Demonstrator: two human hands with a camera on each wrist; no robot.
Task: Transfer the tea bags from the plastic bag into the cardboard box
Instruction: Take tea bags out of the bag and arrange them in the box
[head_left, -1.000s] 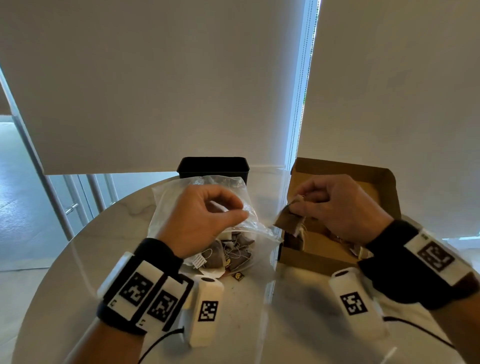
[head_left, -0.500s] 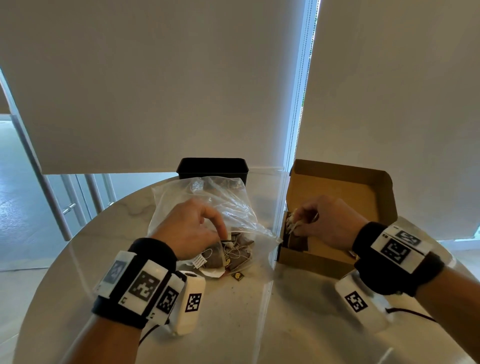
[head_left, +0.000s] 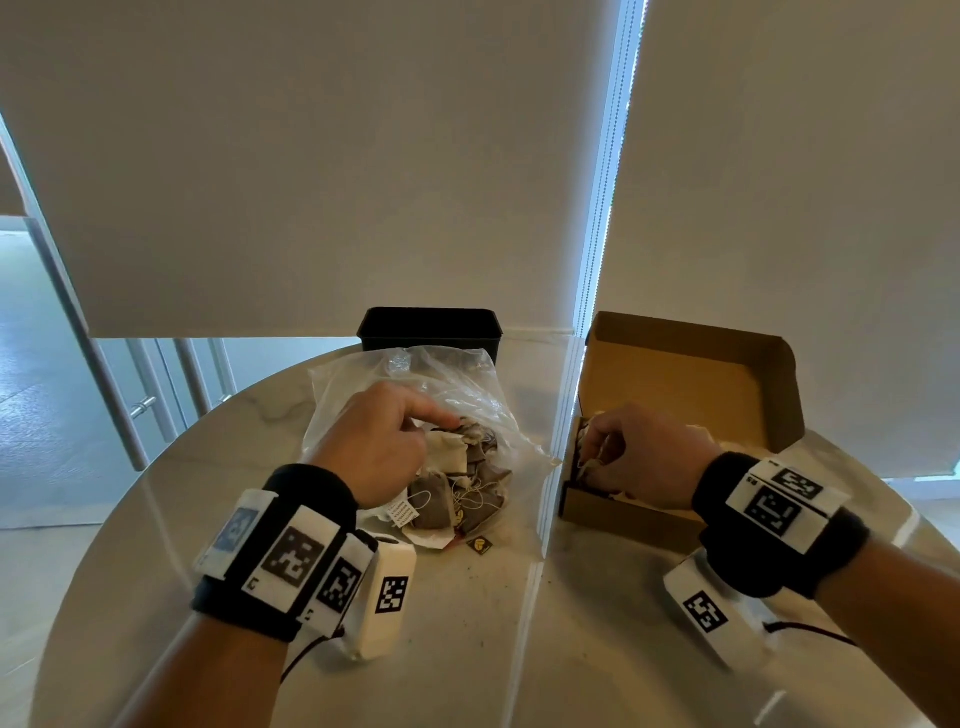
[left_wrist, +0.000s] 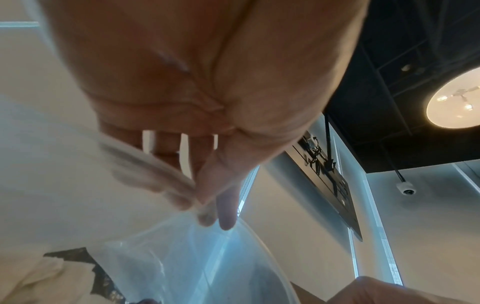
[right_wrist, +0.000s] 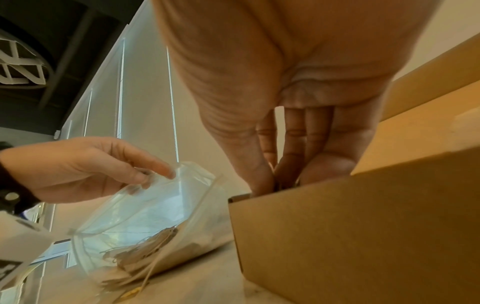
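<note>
The round pale marble tabletop carried everything: the open brown cardboard box stood on my right side with its lid tipped back, and the clear crumpled plastic bag lay just left of it, its mouth facing the box. My right hand was down inside the box's near left corner, fingers bunched together and pointing straight down onto what looked like a tea bag; whether they gripped it or had let it go, I could not tell. My left hand sat on the bag, fingers pinching the upper film at its mouth to keep it open. The remaining brown paper tea bags lay heaped low in the bag, strings tangled, just beneath and right of my left fingers. I judged the left hand nearer the heap, while the right had to cross leftward over the box wall.
</note>
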